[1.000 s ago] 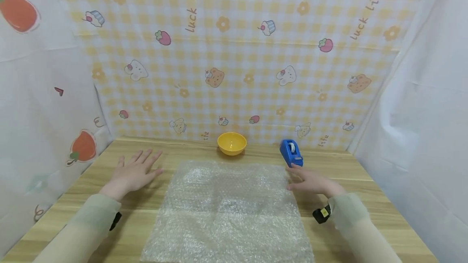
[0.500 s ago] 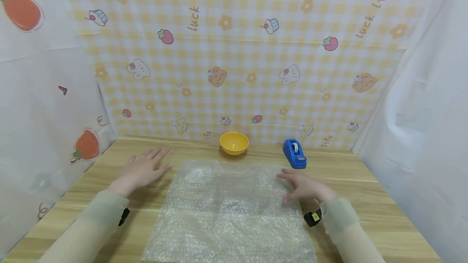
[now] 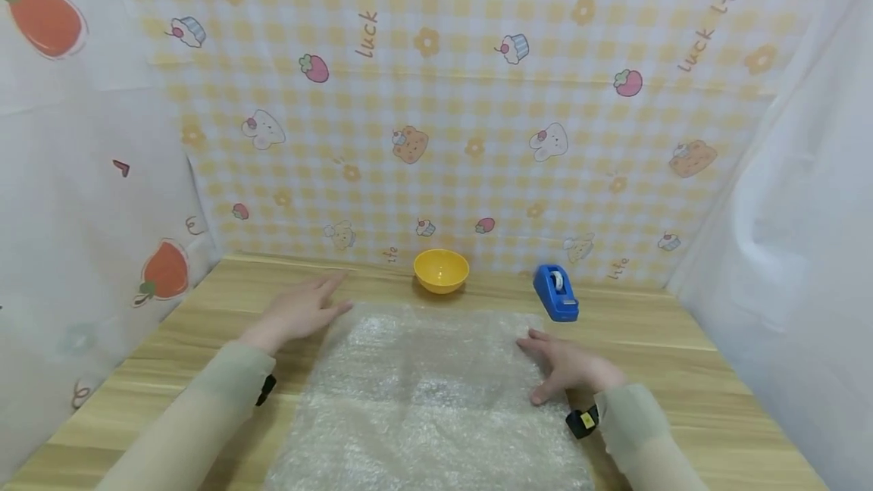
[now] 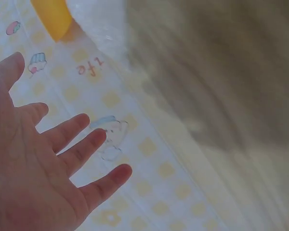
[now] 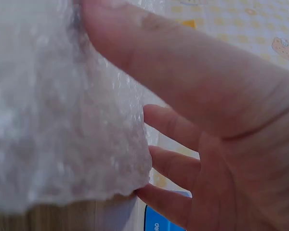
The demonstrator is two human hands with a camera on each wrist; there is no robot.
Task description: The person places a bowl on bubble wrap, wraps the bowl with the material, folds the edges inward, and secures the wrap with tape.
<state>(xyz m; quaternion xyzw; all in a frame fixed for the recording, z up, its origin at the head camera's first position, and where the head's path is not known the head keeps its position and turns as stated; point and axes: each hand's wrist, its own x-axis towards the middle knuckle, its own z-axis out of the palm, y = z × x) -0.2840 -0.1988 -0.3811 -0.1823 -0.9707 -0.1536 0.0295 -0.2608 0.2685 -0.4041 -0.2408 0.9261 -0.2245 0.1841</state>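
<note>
A sheet of bubble wrap [image 3: 430, 400] lies flat on the wooden table in the head view. My left hand [image 3: 296, 314] is over the table by the sheet's far left corner, fingers spread and holding nothing; the left wrist view also shows the spread hand [image 4: 43, 154]. At the sheet's right edge is my right hand [image 3: 573, 364], its fingers fairly straight. In the right wrist view its thumb [image 5: 149, 53] crosses over the bubble wrap [image 5: 62, 115], and the other fingertips meet the edge. Whether they press on it cannot be told.
Behind the sheet stands a yellow bowl [image 3: 441, 273]. A blue tape dispenser [image 3: 555, 294] with a roll in it sits at the back right, beyond my right hand. A checked cloth [image 3: 443, 112] hangs along the table's back edge, with white cloths at both sides.
My left hand has moved right and slightly forward to the sheet's far left corner. The right hand has moved left and a little nearer, from beside the tape dispenser onto the sheet's right edge.
</note>
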